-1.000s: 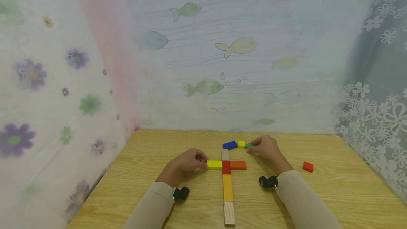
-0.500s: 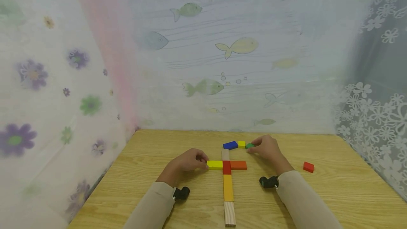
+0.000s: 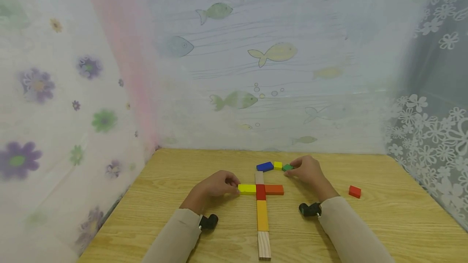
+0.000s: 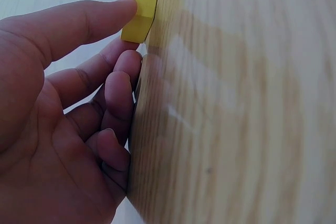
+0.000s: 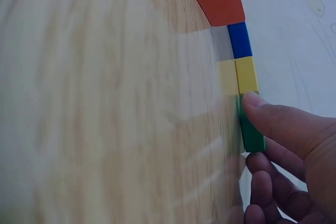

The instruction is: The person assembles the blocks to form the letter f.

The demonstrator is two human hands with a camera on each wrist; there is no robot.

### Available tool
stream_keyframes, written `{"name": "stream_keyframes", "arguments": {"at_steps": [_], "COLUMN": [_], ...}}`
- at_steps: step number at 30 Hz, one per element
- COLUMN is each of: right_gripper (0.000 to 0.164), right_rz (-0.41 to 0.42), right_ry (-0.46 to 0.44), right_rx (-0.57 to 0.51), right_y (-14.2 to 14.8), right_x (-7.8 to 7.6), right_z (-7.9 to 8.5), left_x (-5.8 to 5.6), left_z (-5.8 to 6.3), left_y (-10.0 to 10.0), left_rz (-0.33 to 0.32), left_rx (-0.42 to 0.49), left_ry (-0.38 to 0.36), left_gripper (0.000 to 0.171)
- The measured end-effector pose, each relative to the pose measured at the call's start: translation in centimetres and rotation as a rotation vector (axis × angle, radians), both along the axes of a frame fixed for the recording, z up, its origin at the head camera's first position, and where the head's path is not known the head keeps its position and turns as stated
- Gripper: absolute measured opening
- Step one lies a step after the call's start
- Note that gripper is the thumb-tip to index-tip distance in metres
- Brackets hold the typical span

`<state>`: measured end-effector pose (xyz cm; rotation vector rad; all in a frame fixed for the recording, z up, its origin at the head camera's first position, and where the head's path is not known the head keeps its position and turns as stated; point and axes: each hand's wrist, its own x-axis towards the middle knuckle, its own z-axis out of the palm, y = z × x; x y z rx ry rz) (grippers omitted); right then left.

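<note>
My left hand (image 3: 217, 184) pinches the outer end of a yellow block (image 3: 247, 189), thumb on the near side and index finger behind. This block forms the left arm of a cross lying flat, with a dark red block (image 3: 260, 192) at its centre and an orange block (image 3: 274, 190) on the right. With thumb and index finger, my right hand (image 3: 307, 169) holds a green block (image 5: 253, 129) on the table. A small yellow block (image 3: 278, 165) stands beside the green one, and a blue block (image 3: 265, 167) continues that row leftward, behind the cross.
A plain wood block (image 3: 259, 177) tops the cross. Below its centre run an amber block (image 3: 262, 215) and another plain wood block (image 3: 264, 244). One loose red block (image 3: 354, 191) lies right on the wooden table (image 3: 164, 238). Patterned curtains (image 3: 234, 72) surround the table's back and sides.
My right hand has shifted very slightly to the right, and a little more of the green block shows. My left hand and the other blocks look unmoved.
</note>
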<state>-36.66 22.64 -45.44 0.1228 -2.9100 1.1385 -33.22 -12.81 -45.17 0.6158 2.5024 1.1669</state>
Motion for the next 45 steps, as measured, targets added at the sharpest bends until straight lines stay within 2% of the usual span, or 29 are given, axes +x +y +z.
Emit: {"name": "stream_keyframes", "arguments": {"at_steps": [11, 24, 32, 45], "right_gripper": [0.049, 0.056, 0.059, 0.066], "right_rz": [0.023, 0.061, 0.065, 0.073], "right_ry": [0.01, 0.035, 0.031, 0.076], "right_rx": [0.022, 0.035, 0.045, 0.047], "right_y": [0.3, 1.8, 4.1, 9.2], "right_x": [0.1, 1.0, 2.3, 5.7], "right_z": [0.0, 0.6, 1.3, 2.4], "left_x": [0.0, 0.0, 0.1, 0.2], "left_z": [-0.1, 0.0, 0.1, 0.2], "left_y": [0.0, -0.1, 0.0, -0.1], "left_rz": [-0.008, -0.011, -0.015, -0.008], "left_rx": [-0.004, 0.002, 0.001, 0.001], "left_ry": [0.008, 0.003, 0.01, 0.001], "left_gripper": [0.023, 0.024, 0.024, 0.025]}}
